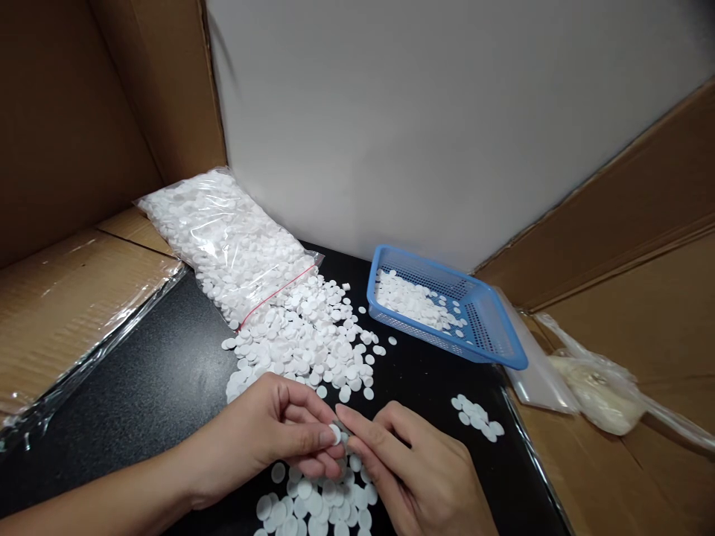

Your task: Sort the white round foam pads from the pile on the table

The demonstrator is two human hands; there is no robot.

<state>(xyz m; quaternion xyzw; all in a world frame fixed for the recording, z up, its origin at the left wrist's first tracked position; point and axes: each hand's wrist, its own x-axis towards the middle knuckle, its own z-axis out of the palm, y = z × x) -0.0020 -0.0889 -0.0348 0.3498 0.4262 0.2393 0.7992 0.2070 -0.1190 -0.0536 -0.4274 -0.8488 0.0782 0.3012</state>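
My left hand (pixel 299 432) is closed, pinching a small white disc (pixel 336 434) between thumb and fingers. Close against it, my right hand (pixel 416 465) is closed too, with thumb and forefinger pressed together at the disc's edge. A thin greyish piece shows at those right fingertips, too small to name. Below both hands lies a loose spread of white discs (pixel 318 510). Beyond them, a larger heap of the same discs (pixel 302 335) spills out from a clear zip bag (pixel 223 231) full of discs.
A blue plastic basket (pixel 447 342) holding more discs stands at the back right. A small group of discs (pixel 477 417) lies on the black tabletop (pixel 150 387) to the right. Cardboard (pixel 642 327) borders both sides, with a clear plastic bag (pixel 597 391) at right and a pale wall behind.
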